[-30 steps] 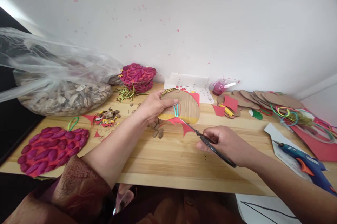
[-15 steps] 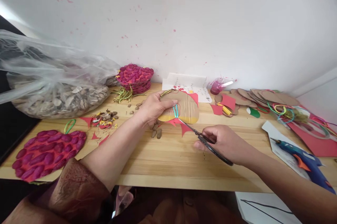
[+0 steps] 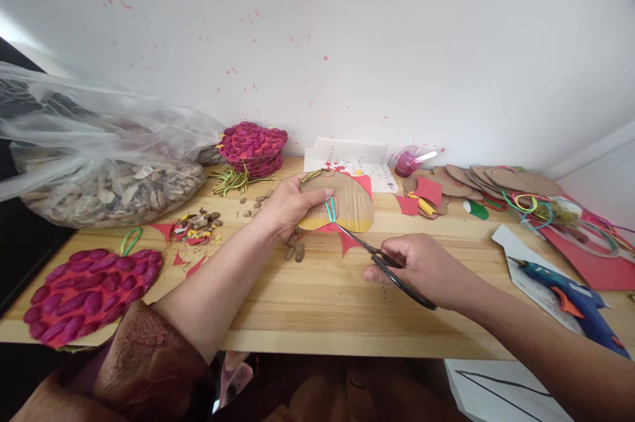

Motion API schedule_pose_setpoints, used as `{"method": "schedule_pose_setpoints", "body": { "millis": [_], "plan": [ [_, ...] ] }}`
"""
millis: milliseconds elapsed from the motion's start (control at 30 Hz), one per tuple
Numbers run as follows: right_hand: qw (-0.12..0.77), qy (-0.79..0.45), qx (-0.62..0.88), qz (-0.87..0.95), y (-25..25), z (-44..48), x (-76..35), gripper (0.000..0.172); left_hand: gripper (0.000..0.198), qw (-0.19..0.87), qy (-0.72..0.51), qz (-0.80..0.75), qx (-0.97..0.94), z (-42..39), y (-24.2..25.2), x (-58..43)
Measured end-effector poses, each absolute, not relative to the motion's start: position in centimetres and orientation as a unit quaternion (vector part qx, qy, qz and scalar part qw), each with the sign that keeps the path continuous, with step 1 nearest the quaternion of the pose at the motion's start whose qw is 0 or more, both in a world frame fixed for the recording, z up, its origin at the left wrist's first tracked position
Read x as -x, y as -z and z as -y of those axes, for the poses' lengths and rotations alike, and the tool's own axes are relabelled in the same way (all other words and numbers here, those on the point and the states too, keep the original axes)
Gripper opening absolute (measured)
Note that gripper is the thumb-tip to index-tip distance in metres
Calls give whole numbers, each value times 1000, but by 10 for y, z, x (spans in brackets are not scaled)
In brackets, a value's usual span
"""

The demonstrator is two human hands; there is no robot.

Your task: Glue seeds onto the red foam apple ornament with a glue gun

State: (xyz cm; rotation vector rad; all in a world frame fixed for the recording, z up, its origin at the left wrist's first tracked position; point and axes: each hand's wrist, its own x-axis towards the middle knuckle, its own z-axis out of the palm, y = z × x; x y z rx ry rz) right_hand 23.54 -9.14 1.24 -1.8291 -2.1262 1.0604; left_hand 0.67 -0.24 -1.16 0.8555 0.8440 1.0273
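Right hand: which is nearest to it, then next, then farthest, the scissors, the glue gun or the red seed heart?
1. Scissors, held in the right hand.
2. Blue glue gun, off to its right.
3. Red seed heart, far left at the table edge.

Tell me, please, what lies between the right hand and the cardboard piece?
In the head view, scissors reach from the right hand to red paper under the cardboard piece.

FREE: bare surface (image 3: 322, 309) across lower centre, out to its front edge | CENTRE: left hand (image 3: 285, 204) holding cardboard shape (image 3: 350, 200), right hand (image 3: 421, 266) with scissors (image 3: 364, 247), loose seeds (image 3: 295, 251) | LEFT: plastic bag (image 3: 99, 164), red seed heart (image 3: 84, 293), scraps (image 3: 196, 227) | RIGHT: glue gun (image 3: 565, 290), cardboard discs (image 3: 491, 180) | TOP: wall (image 3: 397, 45) closes the surface's far edge
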Motion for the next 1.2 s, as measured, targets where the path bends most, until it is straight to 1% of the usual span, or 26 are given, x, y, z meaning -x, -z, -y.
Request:
{"method": "schedule_pose_setpoints", "body": {
  "millis": [200, 500, 667, 967, 1067, 1200],
  "plan": [
    [66, -340, 621, 703, -11, 92, -235, 44, 45, 703, -470, -370, -386, 4, 15, -10],
    [45, -328, 611, 719, -15, 93, -238, 49, 47, 708, -453, -368, -397, 6, 17, -13],
    [56, -316, 609, 725, -14, 92, -240, 48, 46, 708, -456, -369, -393, 6, 16, -13],
    [46, -255, 616, 744, -15, 93, -238, 43, 43, 705, -460, -361, -401, 7, 16, -14],
    [74, -264, 624, 731, -12, 96, -240, 39, 47, 696, -481, -356, -398, 7, 15, -14],
    [162, -327, 623, 692, -8, 102, -248, 40, 49, 669, -531, -372, -363, 5, 9, -12]
  ]
}}
